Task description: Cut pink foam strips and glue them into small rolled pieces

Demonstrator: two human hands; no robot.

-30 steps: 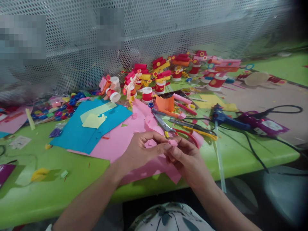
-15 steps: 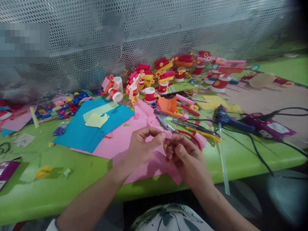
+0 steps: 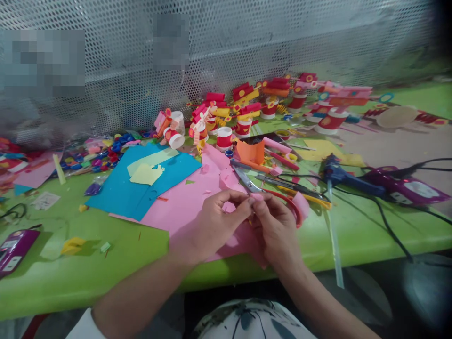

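Observation:
Between the fingertips of both hands is a small piece of pink paper (image 3: 257, 196), mostly covered by the fingers. My left hand (image 3: 224, 219) pinches it from the left, thumb against forefinger. From the other side my right hand (image 3: 277, 223) closes on it too, its thumb meeting the left thumb. Below them lies a sheet of pink paper (image 3: 187, 207) on the table. Scissors with red handles (image 3: 298, 216) rest just behind my right hand, their blades pointing away to the left. A pink paper roll (image 3: 301, 205) sits beside the handles.
Blue paper (image 3: 113, 181) with pale yellow scraps lies left. Several decorated red cups (image 3: 244, 127) stand at the back before a perforated metal panel (image 3: 226, 47). At right are a blue glue gun (image 3: 349, 176), a purple power box (image 3: 406, 186) and black cables. Coloured bottle caps (image 3: 109, 153) heap at back left.
My right hand has come in to the left, and its thumb now presses at the pink piece against my left fingertips. The view has shifted slightly left.

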